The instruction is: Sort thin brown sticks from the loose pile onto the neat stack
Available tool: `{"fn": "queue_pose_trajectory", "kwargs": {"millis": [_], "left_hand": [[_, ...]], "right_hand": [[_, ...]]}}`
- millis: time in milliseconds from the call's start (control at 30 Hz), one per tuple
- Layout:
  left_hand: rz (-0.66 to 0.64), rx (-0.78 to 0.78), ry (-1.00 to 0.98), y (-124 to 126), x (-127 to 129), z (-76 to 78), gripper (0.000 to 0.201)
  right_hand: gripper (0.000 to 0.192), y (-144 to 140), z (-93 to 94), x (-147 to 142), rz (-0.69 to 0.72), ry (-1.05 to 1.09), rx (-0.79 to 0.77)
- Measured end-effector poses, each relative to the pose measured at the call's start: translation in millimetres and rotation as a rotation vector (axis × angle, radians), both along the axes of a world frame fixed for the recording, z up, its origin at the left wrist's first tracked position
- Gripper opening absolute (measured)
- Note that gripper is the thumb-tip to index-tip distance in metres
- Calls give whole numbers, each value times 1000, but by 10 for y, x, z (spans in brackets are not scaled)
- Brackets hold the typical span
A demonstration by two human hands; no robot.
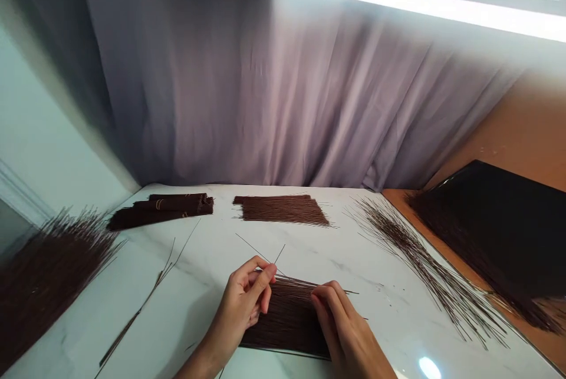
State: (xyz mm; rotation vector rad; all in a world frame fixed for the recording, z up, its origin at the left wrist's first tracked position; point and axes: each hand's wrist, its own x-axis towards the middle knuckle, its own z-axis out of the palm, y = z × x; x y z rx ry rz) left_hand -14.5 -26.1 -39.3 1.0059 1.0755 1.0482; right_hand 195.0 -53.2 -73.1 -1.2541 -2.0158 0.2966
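Two hands [247, 295] [344, 323] at one brown stick mat [294, 315]

No legible txt, labels, brands, nos. or signs anywhere in frame, upper L to lower R.

Smooth, glossy marble-look tabletop [398, 314], rough, matt, twig-like brown strands [294, 317], matt cloth curtain [221, 102]
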Motion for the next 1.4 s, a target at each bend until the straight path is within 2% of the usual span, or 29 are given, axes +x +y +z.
{"fn": "queue_pose_trajectory", "kwargs": {"millis": [333,467,667,1000,1400], "left_hand": [[42,34,40,34,-39,-109,42],[4,62,35,22,-54,-72,42],[-29,82,47,-26,-40,-3,40],[-43,91,-11,-92,2,135,34],[-60,96,-11,-105,21,112,36]], "right_hand": [[20,-39,-40,-35,-15,-32,121],[19,-61,-47,-35,28,-35,89],[21,-70,-57,-40,-30,-41,72],[21,-76,-40,-69,-5,135,24],[16,-72,-22,7,48,171,-3]]}}
